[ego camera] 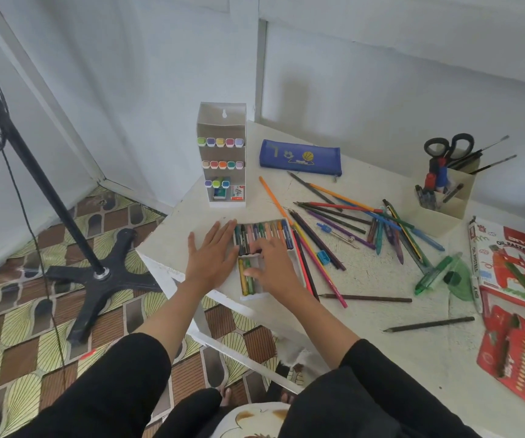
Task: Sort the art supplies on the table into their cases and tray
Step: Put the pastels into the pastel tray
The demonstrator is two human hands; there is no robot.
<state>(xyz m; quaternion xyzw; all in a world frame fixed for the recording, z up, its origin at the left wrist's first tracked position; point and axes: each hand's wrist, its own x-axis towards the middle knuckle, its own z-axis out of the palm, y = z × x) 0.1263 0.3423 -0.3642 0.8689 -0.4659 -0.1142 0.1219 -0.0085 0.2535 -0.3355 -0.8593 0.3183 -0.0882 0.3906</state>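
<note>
Centrally, the white table (365, 352) carries a tall marker stand (221, 121), upper middle, with three rows of capped markers (220, 141). A beige organiser (444, 213) at upper right holds scissors (449, 145) and pens (436, 178). The mid-frame tray (250, 297) holds oil pastels (264, 232). The left hand (212, 257) lies flat, fingers straight, beside the tray; the right hand (275, 267) has bent fingers touching the pastels, grasp unclear.
</note>
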